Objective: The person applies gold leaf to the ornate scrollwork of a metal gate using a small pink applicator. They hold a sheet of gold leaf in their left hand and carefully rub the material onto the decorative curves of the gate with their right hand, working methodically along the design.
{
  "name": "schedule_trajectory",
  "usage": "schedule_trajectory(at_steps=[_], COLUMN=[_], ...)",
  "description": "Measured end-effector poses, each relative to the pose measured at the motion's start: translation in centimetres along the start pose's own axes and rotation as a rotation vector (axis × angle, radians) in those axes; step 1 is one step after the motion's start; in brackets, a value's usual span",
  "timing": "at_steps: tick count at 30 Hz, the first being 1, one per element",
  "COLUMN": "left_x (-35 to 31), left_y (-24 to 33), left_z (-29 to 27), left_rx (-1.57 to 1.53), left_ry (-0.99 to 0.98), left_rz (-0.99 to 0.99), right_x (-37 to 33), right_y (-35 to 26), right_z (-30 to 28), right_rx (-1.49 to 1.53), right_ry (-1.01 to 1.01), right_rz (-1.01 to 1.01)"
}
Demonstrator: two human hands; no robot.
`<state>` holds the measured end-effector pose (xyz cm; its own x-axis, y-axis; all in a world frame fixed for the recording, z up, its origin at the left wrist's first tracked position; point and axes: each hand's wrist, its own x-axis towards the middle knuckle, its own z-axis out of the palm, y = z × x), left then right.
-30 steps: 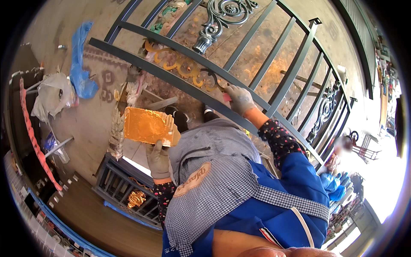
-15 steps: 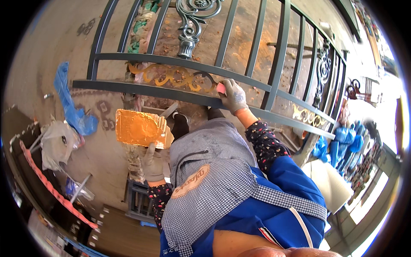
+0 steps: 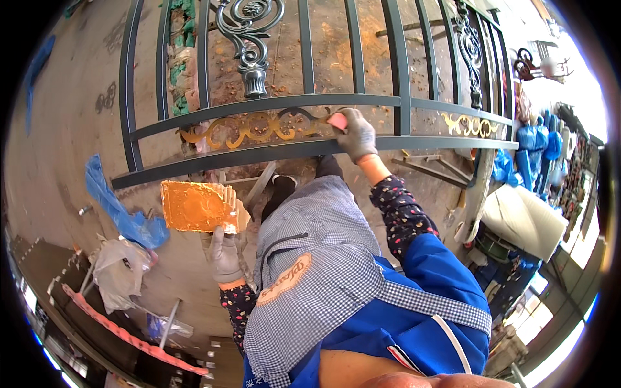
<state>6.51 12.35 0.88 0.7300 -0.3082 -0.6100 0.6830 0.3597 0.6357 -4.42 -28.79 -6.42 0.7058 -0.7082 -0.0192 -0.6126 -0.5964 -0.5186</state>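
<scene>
My left hand [image 3: 226, 260], in a grey glove, grips the lower edge of a piece of layered cardboard [image 3: 196, 205] coated with wet-looking gold paint. In my gloved right hand [image 3: 358, 137] is a small pink sponge [image 3: 337, 121], pinched at the right end of a scroll ornament [image 3: 234, 131]. This scroll sits between the two lower rails of a dark grey metal fence panel [image 3: 284, 154]. Most of it is gold, but a curved stretch toward its right end is dark. Farther right, another scroll ornament [image 3: 469, 125] is gold.
Blue plastic sheeting [image 3: 119, 210] and a clear plastic bag [image 3: 121, 275] lie on the floor at left. A pink-wrapped bar [image 3: 129, 333] runs along the lower left. Metal supports [image 3: 436, 169] stand beneath the panel. A cream roll [image 3: 522, 220] and blue-wrapped bundles [image 3: 532, 142] are at right.
The view has turned, so the panel sits differently in the picture. My right hand keeps the sponge near the scroll's right end; my left hand still holds the cardboard.
</scene>
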Motion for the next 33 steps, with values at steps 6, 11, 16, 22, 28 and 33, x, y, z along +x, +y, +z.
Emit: schedule_trajectory(at_steps=[6,11,16,22,28,33], left_x=[-0.3,0.2,0.4,0.3,0.8,0.6], left_y=[1.6,1.0,1.0,1.1,1.6,1.7], left_z=[2.6,1.1,1.3,0.8,1.2,0.4], left_rx=[0.054,0.063,0.074,0.101,0.128,0.114], left_ry=[-0.132,-0.134,-0.121,-0.136,-0.196,-0.170], left_rz=[0.042,0.027,0.047,0.036,0.026,0.028], right_x=[0.4,-0.2,0.4,0.2,0.8,1.1], right_y=[2.7,1.5,3.4,3.7,1.4,2.9], right_z=[0.1,0.8,2.7,1.6,2.2,1.1], right_rx=[-0.113,0.024,-0.055,-0.008,-0.063,-0.032], right_ry=[0.071,0.096,0.218,0.252,0.186,0.184], right_rz=[0.145,0.196,0.266,0.396,0.387,0.469])
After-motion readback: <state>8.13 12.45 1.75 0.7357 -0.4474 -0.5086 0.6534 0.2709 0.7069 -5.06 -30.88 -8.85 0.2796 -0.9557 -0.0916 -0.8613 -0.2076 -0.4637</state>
